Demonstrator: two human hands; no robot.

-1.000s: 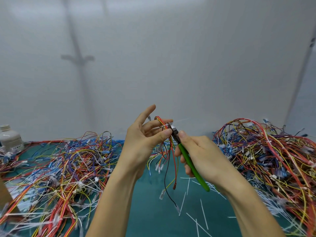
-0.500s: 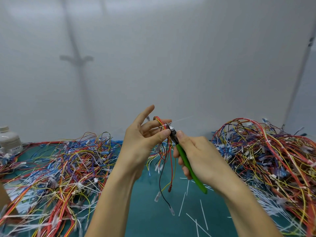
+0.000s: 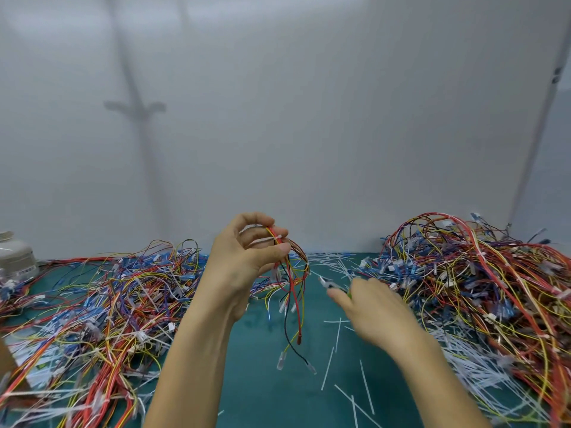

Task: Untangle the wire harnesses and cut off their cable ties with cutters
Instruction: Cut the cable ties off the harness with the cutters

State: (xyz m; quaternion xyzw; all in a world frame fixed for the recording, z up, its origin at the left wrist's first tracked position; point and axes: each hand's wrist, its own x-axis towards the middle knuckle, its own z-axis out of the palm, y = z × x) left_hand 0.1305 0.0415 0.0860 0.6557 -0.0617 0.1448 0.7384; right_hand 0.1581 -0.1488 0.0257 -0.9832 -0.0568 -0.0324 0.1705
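With our left hand [image 3: 241, 261] pinching a red-and-yellow wire harness [image 3: 295, 291] and our right hand [image 3: 374, 313] gripping green-handled cutters [image 3: 328, 284], snipped white ties [image 3: 329, 366] lie below our fingers, and many tangled wire piles [image 3: 479, 273] remain beside them.

Teal-topped table [image 3: 262, 396]. White plastic jar [image 3: 15, 257] sits at the back-left edge, with a tangled harness pile [image 3: 102, 319] just right of the jar and a taller pile [image 3: 479, 288] far right of it. Cut cable ties [image 3: 328, 367] are scattered on bare teal, well right of the jar.

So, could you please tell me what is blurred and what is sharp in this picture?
In the head view the right hand and the metal-tipped cutters it holds are motion-smeared; the left hand pinching the red-and-yellow wire harness is crisp.
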